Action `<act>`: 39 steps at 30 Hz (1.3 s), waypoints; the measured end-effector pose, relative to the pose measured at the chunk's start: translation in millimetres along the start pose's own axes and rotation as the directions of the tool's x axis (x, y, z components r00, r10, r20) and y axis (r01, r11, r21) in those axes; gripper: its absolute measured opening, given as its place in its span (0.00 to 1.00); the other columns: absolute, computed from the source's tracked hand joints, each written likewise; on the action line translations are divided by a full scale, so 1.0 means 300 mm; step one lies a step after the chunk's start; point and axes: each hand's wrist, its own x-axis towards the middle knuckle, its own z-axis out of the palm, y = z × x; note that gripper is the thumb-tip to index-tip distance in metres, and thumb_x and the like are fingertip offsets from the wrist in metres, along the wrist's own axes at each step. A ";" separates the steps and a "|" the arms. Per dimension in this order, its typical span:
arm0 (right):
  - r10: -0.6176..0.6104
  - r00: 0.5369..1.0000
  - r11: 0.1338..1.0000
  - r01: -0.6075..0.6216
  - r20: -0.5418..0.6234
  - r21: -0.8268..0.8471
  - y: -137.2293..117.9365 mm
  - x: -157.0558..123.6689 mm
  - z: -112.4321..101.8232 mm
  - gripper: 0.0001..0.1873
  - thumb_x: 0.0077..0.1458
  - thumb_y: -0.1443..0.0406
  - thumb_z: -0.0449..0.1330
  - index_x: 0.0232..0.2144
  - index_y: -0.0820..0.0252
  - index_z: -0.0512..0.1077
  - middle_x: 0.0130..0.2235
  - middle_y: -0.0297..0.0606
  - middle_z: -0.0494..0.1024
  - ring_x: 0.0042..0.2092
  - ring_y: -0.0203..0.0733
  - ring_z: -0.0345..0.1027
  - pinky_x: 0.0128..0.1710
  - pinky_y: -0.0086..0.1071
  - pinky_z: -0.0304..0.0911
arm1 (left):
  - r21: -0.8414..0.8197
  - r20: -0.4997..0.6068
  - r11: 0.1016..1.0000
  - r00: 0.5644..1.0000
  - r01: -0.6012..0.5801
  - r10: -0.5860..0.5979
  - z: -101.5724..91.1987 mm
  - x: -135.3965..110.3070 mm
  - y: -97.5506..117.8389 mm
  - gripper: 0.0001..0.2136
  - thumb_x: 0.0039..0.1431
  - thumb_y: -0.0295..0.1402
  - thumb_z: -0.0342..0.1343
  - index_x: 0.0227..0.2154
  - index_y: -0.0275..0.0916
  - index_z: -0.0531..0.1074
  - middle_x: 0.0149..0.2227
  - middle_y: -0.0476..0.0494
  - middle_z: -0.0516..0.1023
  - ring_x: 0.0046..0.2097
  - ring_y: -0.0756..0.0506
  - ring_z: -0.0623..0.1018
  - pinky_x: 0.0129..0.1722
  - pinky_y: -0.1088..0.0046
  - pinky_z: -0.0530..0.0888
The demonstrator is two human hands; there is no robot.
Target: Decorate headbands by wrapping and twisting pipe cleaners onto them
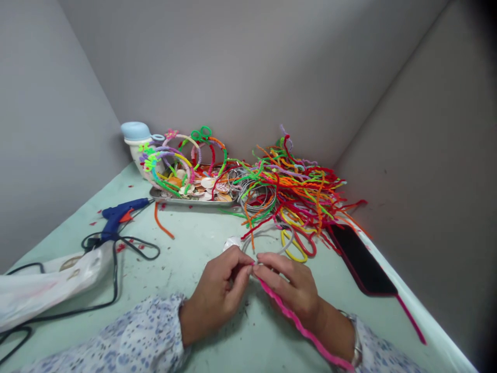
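Note:
My left hand (222, 290) is closed, thumb and forefinger pinching the end of a bright pink pipe cleaner (295, 320). Right beside it, fingertips nearly touching, my right hand (297, 285) is closed on the pipe cleaner too. The fuzzy strand trails from the fingertips across my right wrist to the bottom edge. A thin grey headband hoop (292, 237) arcs just beyond the fingertips, and its near end meets the pinch. My fingers partly hide how strand and hoop join. A small white crumpled piece (232, 242) lies behind my left hand.
A heap of colourful pipe cleaners (306, 181), grey hoops (258, 199) and yellow-handled scissors (289, 246) lie ahead. Decorated headbands (171, 155) stand at a metal tray (194, 201) by a lidded cup (135, 132). A corded blue glue gun (112, 220) lies left, a phone (363, 261) right.

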 end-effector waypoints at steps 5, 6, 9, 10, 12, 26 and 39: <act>0.073 0.997 0.997 -0.073 0.022 0.020 0.002 -0.019 0.026 0.12 0.59 0.71 0.54 0.46 0.61 0.69 0.44 0.47 0.78 0.42 0.41 0.75 0.39 0.30 0.72 | 0.053 0.034 0.995 0.996 -0.080 0.078 -0.012 0.008 -0.007 0.06 0.62 0.26 0.48 0.34 0.36 0.69 0.30 0.47 0.70 0.32 0.49 0.69 0.32 0.74 0.64; 0.091 0.995 0.995 -0.092 0.027 0.024 0.002 -0.022 0.031 0.12 0.59 0.71 0.54 0.46 0.60 0.69 0.42 0.46 0.78 0.42 0.41 0.75 0.38 0.30 0.72 | 0.067 0.044 0.994 0.995 -0.089 0.086 -0.014 0.010 -0.008 0.06 0.62 0.26 0.48 0.34 0.36 0.69 0.30 0.47 0.70 0.32 0.49 0.69 0.32 0.74 0.64; 0.143 0.989 0.988 -0.144 0.032 0.050 -0.002 -0.026 0.043 0.13 0.58 0.72 0.54 0.45 0.60 0.68 0.40 0.44 0.78 0.40 0.40 0.74 0.37 0.30 0.71 | 0.103 0.055 0.989 0.993 -0.106 0.101 -0.016 0.014 -0.010 0.05 0.61 0.26 0.48 0.33 0.36 0.69 0.29 0.47 0.69 0.32 0.49 0.69 0.32 0.74 0.63; 0.157 0.987 0.985 -0.159 0.034 0.068 -0.004 -0.026 0.046 0.13 0.58 0.72 0.54 0.45 0.60 0.68 0.39 0.44 0.77 0.39 0.40 0.74 0.37 0.30 0.71 | 0.112 0.055 0.988 0.993 -0.110 0.104 -0.015 0.014 -0.010 0.05 0.61 0.26 0.48 0.32 0.37 0.69 0.29 0.47 0.69 0.32 0.49 0.69 0.31 0.74 0.63; 0.192 0.981 0.975 -0.195 0.036 0.109 -0.008 -0.028 0.052 0.12 0.58 0.73 0.54 0.45 0.60 0.68 0.38 0.43 0.76 0.38 0.40 0.73 0.36 0.31 0.71 | 0.121 0.057 0.986 0.993 -0.111 0.105 -0.013 0.015 -0.012 0.05 0.61 0.26 0.48 0.31 0.37 0.69 0.28 0.47 0.69 0.31 0.49 0.68 0.31 0.74 0.63; 0.417 0.908 0.863 -0.412 0.050 0.291 -0.015 0.009 0.053 0.11 0.57 0.73 0.56 0.42 0.58 0.68 0.41 0.42 0.73 0.39 0.41 0.70 0.37 0.34 0.69 | -0.045 0.074 0.992 0.990 0.120 -0.117 -0.006 0.030 -0.022 0.06 0.62 0.31 0.48 0.32 0.37 0.69 0.27 0.49 0.69 0.29 0.50 0.67 0.29 0.75 0.63; 0.473 0.871 0.865 -0.430 -0.136 0.259 0.007 0.002 0.058 0.16 0.53 0.73 0.58 0.45 0.57 0.67 0.47 0.45 0.66 0.42 0.44 0.66 0.31 0.34 0.70 | -0.302 -0.043 0.919 0.959 0.254 -0.279 -0.024 0.068 -0.034 0.08 0.63 0.36 0.50 0.33 0.37 0.69 0.28 0.51 0.68 0.30 0.51 0.65 0.31 0.76 0.64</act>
